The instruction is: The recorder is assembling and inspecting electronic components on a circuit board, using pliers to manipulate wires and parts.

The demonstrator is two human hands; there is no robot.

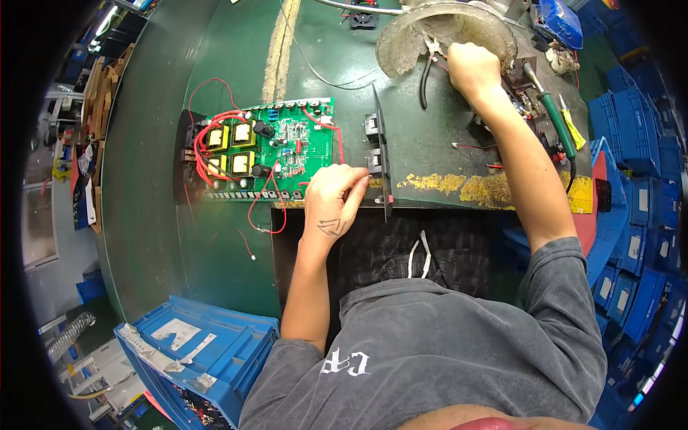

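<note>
Your left hand (331, 195) mid-frame pinching a thin red wire (276, 204) beside the green circuit board (269, 149), your right hand (469, 66) at upper right closed around black-handled pliers (428, 70) over the grey round dish (444, 32), dark green table (215, 57)

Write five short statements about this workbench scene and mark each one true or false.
1. The left hand rests at the edge of the green circuit board. True.
2. The right hand holds a screwdriver. False: it holds pliers.
3. Red wires run over the board. True.
4. A blue crate sits on the bench beside the board. False: it stands below, at lower left.
5. The green-handled tool lies right of the right forearm. True.
</note>
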